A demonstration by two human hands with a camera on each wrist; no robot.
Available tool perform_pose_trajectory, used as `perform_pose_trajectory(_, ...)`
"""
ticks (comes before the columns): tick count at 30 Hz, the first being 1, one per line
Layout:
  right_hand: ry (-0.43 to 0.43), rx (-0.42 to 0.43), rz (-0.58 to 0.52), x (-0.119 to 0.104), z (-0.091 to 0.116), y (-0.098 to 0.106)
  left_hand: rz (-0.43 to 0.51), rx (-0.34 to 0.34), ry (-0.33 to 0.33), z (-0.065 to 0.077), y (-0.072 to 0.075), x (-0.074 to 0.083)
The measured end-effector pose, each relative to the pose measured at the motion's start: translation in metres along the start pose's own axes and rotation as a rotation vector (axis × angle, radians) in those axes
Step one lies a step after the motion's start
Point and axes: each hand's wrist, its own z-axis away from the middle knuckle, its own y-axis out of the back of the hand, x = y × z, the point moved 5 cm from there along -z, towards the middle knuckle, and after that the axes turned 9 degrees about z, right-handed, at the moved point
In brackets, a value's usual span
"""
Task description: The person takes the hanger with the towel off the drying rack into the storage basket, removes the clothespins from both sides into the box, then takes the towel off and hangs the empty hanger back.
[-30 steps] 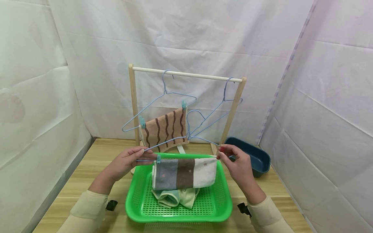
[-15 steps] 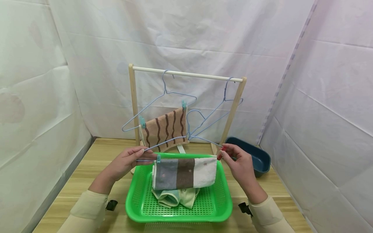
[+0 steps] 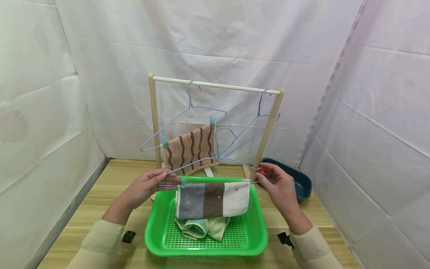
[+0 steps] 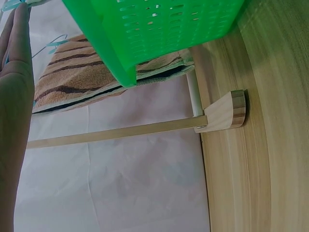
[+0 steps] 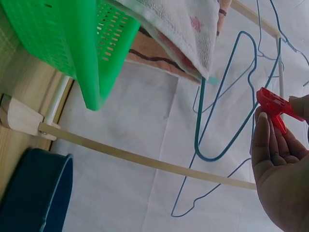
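Observation:
My left hand (image 3: 142, 188) pinches the left end of a blue wire hanger (image 3: 191, 163) between thumb and fingers, over the basket. A towel with grey, brown and white bands (image 3: 213, 201) hangs folded over the hanger's lower bar. A teal clothespin (image 3: 183, 183) is clipped at the towel's left corner. My right hand (image 3: 280, 186) pinches a red clothespin (image 5: 273, 106) between thumb and fingers, beside the hanger's right end. In the right wrist view, bare hanger wire shows between the towel's corner and that clothespin. Only part of my left hand (image 4: 17, 58) shows in the left wrist view.
Beneath the towel stands a green basket (image 3: 151, 239) with more folded cloths (image 3: 201, 228). Behind is a wooden rack (image 3: 215, 85) with blue hangers; one carries a brown striped towel (image 3: 191, 149) held by teal clothespins. A dark blue bin (image 3: 304, 186) sits at the right.
My right hand has shifted a little to the right with the red clothespin, away from the towel's right corner, baring the wire there. My left hand and the hanger stay put.

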Motion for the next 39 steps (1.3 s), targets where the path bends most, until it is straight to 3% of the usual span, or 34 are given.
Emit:
perform_pose_trajectory(12,-0.051,0.035,0.010,0.015,-0.013,0.021,0.012,-0.015,-0.008,0.000,0.001,0.001)
perform_pose_trajectory(22,-0.094,0.054,0.037,0.043,-0.026,0.031,0.018,-0.017,-0.008,0.000,-0.001,0.001)
perform_pose_trajectory(32,-0.159,-0.012,0.107,0.078,-0.039,0.031,0.017,-0.008,0.000,0.000,-0.002,0.002)
perform_pose_trajectory(39,-0.177,-0.107,0.181,0.097,-0.047,0.030,0.028,-0.014,0.000,0.000,-0.002,0.002)
